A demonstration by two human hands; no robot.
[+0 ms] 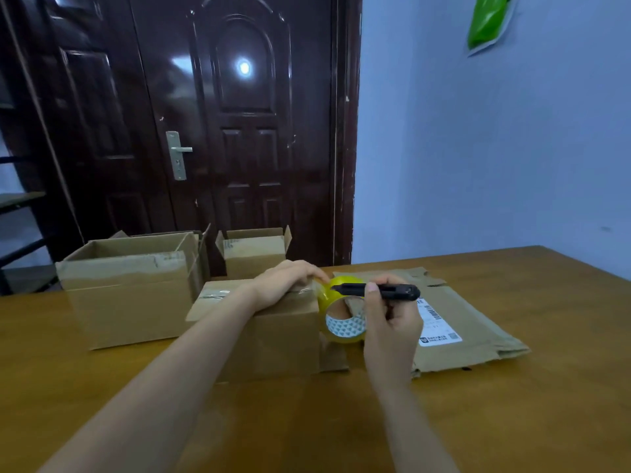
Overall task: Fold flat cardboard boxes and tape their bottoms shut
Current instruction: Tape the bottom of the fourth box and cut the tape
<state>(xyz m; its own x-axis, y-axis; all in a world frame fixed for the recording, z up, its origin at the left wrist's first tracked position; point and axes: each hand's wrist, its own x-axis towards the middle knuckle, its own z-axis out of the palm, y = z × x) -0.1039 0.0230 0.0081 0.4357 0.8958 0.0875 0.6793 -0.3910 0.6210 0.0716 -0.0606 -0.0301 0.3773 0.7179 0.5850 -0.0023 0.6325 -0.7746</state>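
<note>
Yellowish tape roll hangs at three o'clock of the small cardboard box at table centre. Left hand presses the strip flat, fingers straight; right hand grips a black utility knife. Best cut close to the box edge, tape taut.

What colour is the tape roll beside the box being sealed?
Translucent yellow tape roll, with a white, grey-patterned inner core; the head view shows it.

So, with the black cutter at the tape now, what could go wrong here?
1. The cutter tip points toward the left hand pressing the box; a slip might nick its fingers.
2. The tape roll hangs off the box edge; once cut, it may drop.
</note>
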